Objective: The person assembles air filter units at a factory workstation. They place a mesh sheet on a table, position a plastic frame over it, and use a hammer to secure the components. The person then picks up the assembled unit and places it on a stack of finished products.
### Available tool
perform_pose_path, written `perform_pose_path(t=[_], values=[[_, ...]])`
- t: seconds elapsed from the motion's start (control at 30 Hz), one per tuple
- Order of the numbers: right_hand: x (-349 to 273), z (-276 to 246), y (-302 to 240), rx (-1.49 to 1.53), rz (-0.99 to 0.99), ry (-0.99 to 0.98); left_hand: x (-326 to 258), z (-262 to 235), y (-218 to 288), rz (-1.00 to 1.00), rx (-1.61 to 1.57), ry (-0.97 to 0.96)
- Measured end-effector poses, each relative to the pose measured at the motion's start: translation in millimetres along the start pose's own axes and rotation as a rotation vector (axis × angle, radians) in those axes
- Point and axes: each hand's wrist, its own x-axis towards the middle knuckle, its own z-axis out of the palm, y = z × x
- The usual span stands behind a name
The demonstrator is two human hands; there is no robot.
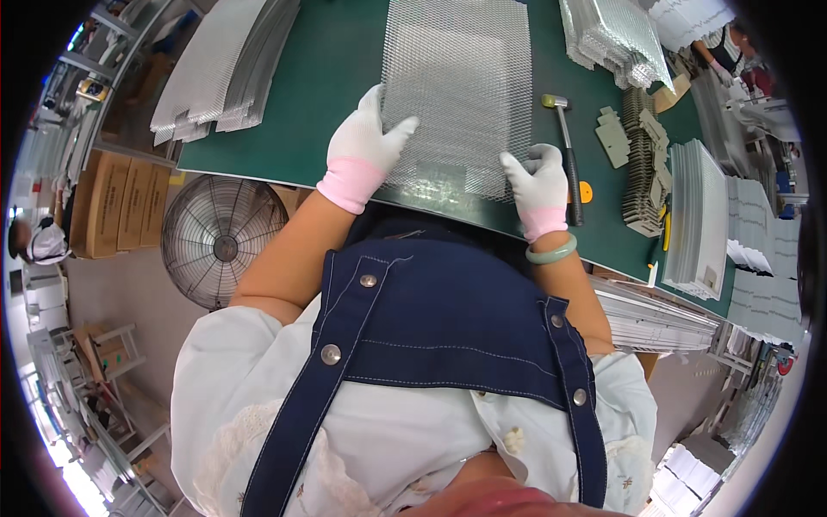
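A rectangular sheet of silver expanded metal mesh (457,95) lies in front of me on the green table. My left hand (362,151), in a white glove with a pink cuff, rests at its left edge. That hand is open, the thumb spread over the mesh and the fingers pointing away from me. At the near right corner is my right hand (541,188), gloved the same way. Its thumb reaches the sheet's edge, apart from the loosely bent fingers. Just right of that hand lies a hammer (565,138) with a dark handle and a yellowish face.
Stacked mesh panels (215,69) lie at the far left, with more mesh sheets (612,39) at the far right. Grey-green clip-like parts (642,164) form a row beside upright panels (696,215). A floor fan (226,246) stands left of the table. Another person (722,52) is at the far right.
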Motion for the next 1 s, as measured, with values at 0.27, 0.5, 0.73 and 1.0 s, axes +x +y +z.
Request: perform_pose_path(t=[0.27, 0.5, 0.73, 1.0], values=[[11, 28, 15, -0.286, 0.046, -0.097, 12, 24, -27, -0.2, 0.054, -0.273], [23, 27, 4, -0.502, 0.076, -0.248, 17, 37, -28, -0.214, 0.212, -0.37], [24, 26, 0, -0.491, 0.103, -0.303, 17, 37, -29, -0.24, 0.214, -0.367], [26, 10, -6, -0.582, 0.15, -0.24, 24, 33, -12, -0.254, 0.451, -0.311]])
